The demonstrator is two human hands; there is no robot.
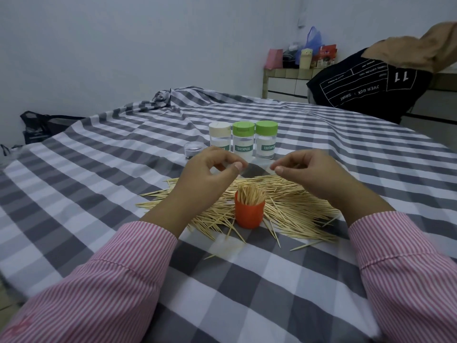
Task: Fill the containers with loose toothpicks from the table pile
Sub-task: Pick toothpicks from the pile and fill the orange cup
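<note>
Item: pile of loose wooden toothpicks [291, 206] on grey-and-white checked surface [247, 280]. Orange plastic cup [249, 215], packed with toothpicks, stands in the pile. Behind: three clear jars [243, 142], two green-lidded, labelled "TOOTHPICK". Left hand [210, 174] and right hand [314, 172] raised, each grip curled thumb-to-fingertip; contents cannot tell.

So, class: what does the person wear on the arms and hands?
Both arms wear long sleeves, the left sleeve and right sleeve, of shirt cloth with thin pink and white stripes and stitched cuffs. The left hand and right hand are bare: no gloves, rings or watch show.
</note>
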